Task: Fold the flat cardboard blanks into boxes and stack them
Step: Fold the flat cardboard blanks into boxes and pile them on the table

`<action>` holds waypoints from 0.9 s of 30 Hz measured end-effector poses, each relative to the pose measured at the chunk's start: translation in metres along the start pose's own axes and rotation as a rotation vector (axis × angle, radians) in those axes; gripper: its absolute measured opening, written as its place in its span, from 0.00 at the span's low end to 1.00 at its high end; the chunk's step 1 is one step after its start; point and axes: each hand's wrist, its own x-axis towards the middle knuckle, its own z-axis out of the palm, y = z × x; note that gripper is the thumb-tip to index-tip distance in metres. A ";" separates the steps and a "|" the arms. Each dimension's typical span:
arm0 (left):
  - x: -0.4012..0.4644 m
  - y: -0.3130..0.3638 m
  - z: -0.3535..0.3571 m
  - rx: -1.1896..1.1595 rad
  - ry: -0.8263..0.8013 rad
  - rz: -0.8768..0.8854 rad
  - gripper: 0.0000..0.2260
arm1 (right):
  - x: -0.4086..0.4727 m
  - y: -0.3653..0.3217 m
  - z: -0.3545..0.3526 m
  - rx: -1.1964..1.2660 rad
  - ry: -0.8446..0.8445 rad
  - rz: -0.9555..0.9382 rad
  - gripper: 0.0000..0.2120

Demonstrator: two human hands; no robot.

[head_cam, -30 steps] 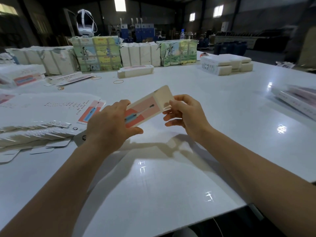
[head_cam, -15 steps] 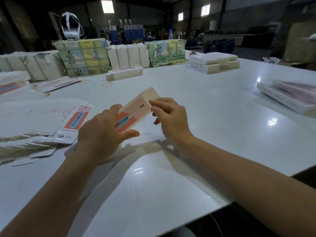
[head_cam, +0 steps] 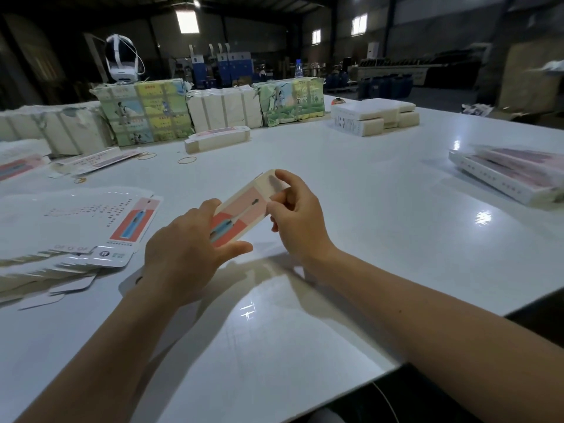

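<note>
I hold a small cardboard box (head_cam: 244, 209), pink and red with a printed toothbrush, above the middle of the white table (head_cam: 366, 209). My left hand (head_cam: 186, 254) grips its near end, thumb underneath. My right hand (head_cam: 296, 215) pinches the cream flap at its far end with curled fingers. A spread pile of flat printed blanks (head_cam: 76, 233) lies on the table to the left. Folded boxes (head_cam: 512, 172) lie stacked at the right edge.
Wrapped bundles of blanks (head_cam: 146, 114) line the far side, with a banded bundle (head_cam: 216, 138) in front of them. White stacks (head_cam: 372, 116) sit at the back right. Rubber bands (head_cam: 186, 160) lie loose. A headset (head_cam: 122, 56) rests on the bundles.
My right hand has moved over the box's far end and now pinches the flap there. The left hand keeps its grip. The view shifted slightly.
</note>
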 end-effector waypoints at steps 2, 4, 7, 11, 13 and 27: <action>0.001 -0.001 0.000 0.028 -0.003 0.010 0.38 | 0.002 -0.001 -0.002 -0.006 -0.021 0.011 0.26; 0.002 -0.004 -0.001 0.060 -0.007 0.027 0.37 | 0.002 -0.002 -0.005 -0.023 -0.077 0.019 0.29; 0.002 -0.008 -0.001 0.111 -0.013 0.064 0.36 | 0.001 -0.002 -0.006 -0.093 -0.141 -0.005 0.27; 0.002 -0.008 -0.001 0.122 -0.011 0.064 0.36 | 0.002 -0.003 -0.004 -0.118 -0.074 -0.015 0.20; 0.002 -0.006 0.000 0.105 0.000 0.060 0.37 | 0.002 -0.004 -0.004 -0.120 -0.051 -0.026 0.16; 0.002 -0.004 0.003 0.103 0.047 0.038 0.39 | 0.011 -0.002 -0.010 -0.253 0.080 0.017 0.32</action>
